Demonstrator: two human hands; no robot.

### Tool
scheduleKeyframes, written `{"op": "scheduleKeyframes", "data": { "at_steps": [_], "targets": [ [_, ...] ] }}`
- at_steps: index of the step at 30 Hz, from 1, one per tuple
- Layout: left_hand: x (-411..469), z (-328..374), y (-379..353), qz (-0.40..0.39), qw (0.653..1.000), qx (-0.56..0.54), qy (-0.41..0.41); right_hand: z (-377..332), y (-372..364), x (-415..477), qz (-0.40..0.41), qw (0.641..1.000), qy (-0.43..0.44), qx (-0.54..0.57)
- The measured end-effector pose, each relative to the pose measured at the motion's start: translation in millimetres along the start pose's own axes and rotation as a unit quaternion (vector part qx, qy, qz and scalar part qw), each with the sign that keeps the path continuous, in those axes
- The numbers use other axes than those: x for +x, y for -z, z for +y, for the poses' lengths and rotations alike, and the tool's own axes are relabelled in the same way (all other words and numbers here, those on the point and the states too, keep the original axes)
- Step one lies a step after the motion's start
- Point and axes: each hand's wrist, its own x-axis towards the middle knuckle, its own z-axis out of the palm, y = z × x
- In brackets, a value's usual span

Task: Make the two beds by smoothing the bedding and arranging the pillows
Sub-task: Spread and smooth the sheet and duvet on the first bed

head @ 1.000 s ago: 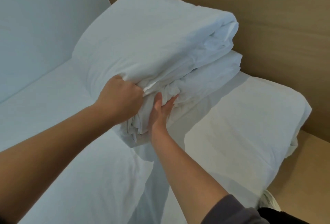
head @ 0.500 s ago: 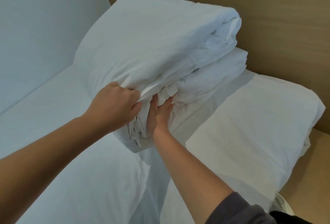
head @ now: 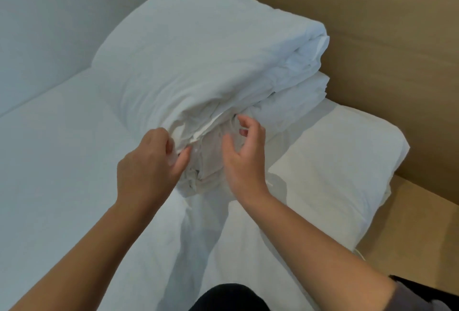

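Atop smooth bed (head: 62, 161), crumpled folded duvet (head: 198, 62)

left hand (head: 149, 161) pinching, right hand (head: 244, 154) open

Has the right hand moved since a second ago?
Yes. The right hand has drawn back out of the folded duvet, fingers now open and off it, nearer the pillow.

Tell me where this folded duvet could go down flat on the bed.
Free: the smooth sheet left of the duvet, up to the white wall. Crowded: the right, where a pillow lies against the wooden panel, and the near edge under both hands.
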Motion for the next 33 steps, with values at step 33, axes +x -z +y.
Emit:
{"op": "scheduleKeyframes", "data": {
  "at_steps": [33],
  "targets": [
    [-42.4,-77.2,-29.3,-0.199,0.962,-0.184,-0.012,-42.3,-26.9,-20.9,-0.184,0.956,-0.004,-0.228]
  ]
}}
